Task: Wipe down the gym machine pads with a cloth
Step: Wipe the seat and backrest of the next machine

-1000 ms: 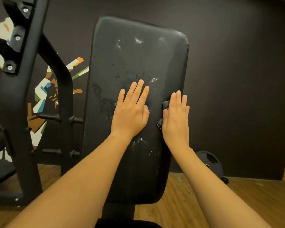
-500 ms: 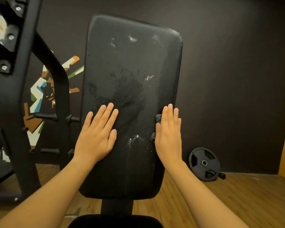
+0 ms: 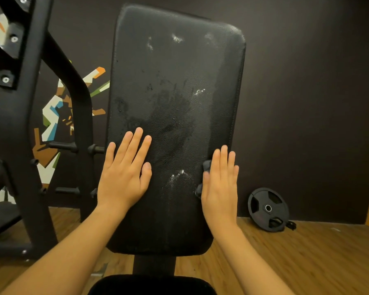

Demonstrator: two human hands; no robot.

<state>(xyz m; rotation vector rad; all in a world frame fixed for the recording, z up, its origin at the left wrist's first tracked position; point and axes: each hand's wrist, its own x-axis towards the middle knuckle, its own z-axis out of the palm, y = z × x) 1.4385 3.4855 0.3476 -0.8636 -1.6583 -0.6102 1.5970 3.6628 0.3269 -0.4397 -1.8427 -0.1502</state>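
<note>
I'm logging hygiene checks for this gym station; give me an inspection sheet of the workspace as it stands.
Surface: back pad upright, black; darker smears mid-pad, whitish specks near top and lower middle.
Job's things: dark cloth at pad's right edge, mostly hidden under right hand.
Clutter: weight plate leaning on the wall, on the wooden floor.
Grippers: left hand flat on pad, fingers straight; right hand flat, pressing cloth.
Cables: nothing seen.
Surroundings: black machine frame left; dark wall with mural.
</note>
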